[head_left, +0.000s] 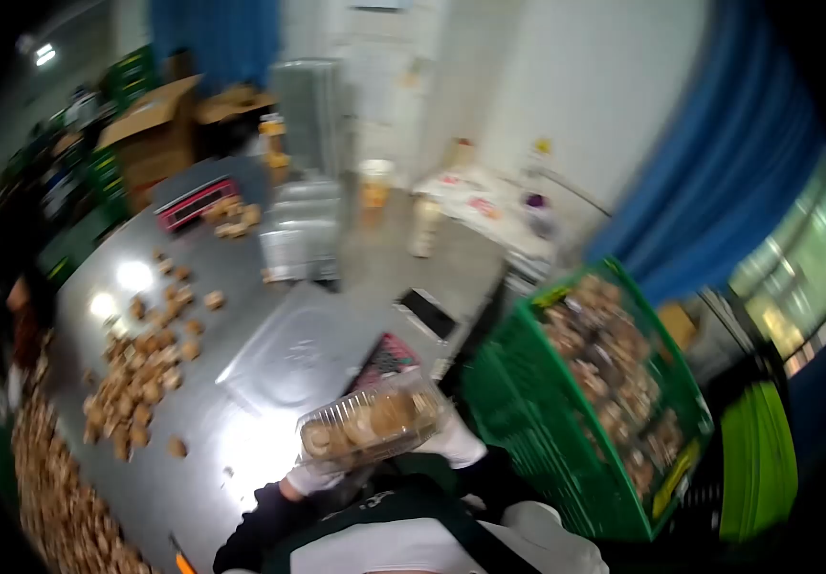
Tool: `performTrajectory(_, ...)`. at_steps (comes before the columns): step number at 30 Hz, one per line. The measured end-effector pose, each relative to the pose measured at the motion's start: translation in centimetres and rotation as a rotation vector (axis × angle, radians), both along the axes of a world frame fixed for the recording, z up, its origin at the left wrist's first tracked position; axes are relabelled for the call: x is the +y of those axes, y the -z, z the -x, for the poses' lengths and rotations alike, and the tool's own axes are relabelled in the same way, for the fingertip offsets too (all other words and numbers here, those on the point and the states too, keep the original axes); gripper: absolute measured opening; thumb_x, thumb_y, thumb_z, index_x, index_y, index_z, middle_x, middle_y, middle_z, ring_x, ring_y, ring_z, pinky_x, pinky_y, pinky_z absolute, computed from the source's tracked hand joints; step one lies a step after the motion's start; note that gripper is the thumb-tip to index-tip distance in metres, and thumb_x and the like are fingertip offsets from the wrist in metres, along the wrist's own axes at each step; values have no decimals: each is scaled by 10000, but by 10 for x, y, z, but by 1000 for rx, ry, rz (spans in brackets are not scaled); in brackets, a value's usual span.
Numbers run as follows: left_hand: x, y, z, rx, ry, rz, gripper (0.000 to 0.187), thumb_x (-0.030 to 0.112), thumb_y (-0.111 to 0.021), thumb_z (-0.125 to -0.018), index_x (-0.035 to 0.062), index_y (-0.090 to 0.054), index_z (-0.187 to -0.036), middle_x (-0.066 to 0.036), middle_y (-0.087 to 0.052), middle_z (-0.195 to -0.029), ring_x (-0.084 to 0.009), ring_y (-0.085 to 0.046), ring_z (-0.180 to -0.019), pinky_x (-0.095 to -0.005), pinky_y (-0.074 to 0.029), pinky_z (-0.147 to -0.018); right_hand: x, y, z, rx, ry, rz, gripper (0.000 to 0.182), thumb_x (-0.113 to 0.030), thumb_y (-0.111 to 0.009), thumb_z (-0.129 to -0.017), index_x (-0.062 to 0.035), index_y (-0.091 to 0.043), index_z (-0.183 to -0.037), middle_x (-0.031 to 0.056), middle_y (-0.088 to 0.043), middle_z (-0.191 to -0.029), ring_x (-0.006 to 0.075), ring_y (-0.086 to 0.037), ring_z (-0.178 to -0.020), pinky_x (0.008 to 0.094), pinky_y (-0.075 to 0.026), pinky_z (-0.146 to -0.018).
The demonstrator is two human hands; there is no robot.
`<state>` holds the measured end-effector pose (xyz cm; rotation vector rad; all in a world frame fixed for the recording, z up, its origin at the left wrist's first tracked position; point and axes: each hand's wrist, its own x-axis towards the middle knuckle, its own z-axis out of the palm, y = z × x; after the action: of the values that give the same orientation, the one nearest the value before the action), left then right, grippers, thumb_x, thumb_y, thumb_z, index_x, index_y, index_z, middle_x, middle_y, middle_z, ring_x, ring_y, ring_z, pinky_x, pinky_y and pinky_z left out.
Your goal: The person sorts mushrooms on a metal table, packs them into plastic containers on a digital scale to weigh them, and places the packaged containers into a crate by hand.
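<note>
A clear plastic clamshell box [370,421] with several brown mushrooms inside is held in front of my body, slightly tilted. My left hand [314,476], in a white glove, grips its lower left end. At the right end my right hand [455,443], also gloved in white, is closed round the box. Just beyond it lies a red-framed scale [386,362], partly covered by the box. A clear plastic lid or sheet [284,349] rests flat on the metal table [212,383]. Both hands' fingers are partly hidden.
Loose mushrooms [140,383] lie at left, with a large heap [59,488] along the table edge. A green crate [528,411] of packed boxes stands right. Stacked clear boxes [300,230], a phone [426,314] and a second scale [195,204] sit further back. Another person [16,249] is far left.
</note>
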<state>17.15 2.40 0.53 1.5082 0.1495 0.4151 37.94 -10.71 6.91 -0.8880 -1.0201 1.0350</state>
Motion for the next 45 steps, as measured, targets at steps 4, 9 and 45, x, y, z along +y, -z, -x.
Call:
performTrajectory(4,-37,-40,-38,49,256,-292,872,281,-780,-733,-1,-277,-1388,-164,-544,-1221,-292,-543,-1106,-355,-406,-973,-43,-32,-12,392,217,-38,910,-214,-779,-715,-56,-237,-1429,86,-403,-1383,221,-399,-1269,377,-313,-1069)
performTrajectory(9,-28,-42,-50,128,168,-248,825,124,-735,-746,-2,-256,-1405,-153,-551,-1186,-217,-584,-996,-314,-449,-895,-153,-96,-104,311,919,19,478,-312,-498,-928,-15,-423,-1296,119,-519,-1251,251,-542,-1110,395,-449,-952)
performTrajectory(45,-59,-26,130,586,-1286,-121,563,257,-644,-855,-1,-432,-1308,-179,-525,-1224,-225,-604,-990,-313,-495,-852,370,-42,-86,-1455,323,-354,237,-213,-558,-842,-46,-642,-987,152,-646,-950,339,-595,-905,426,-471,-799)
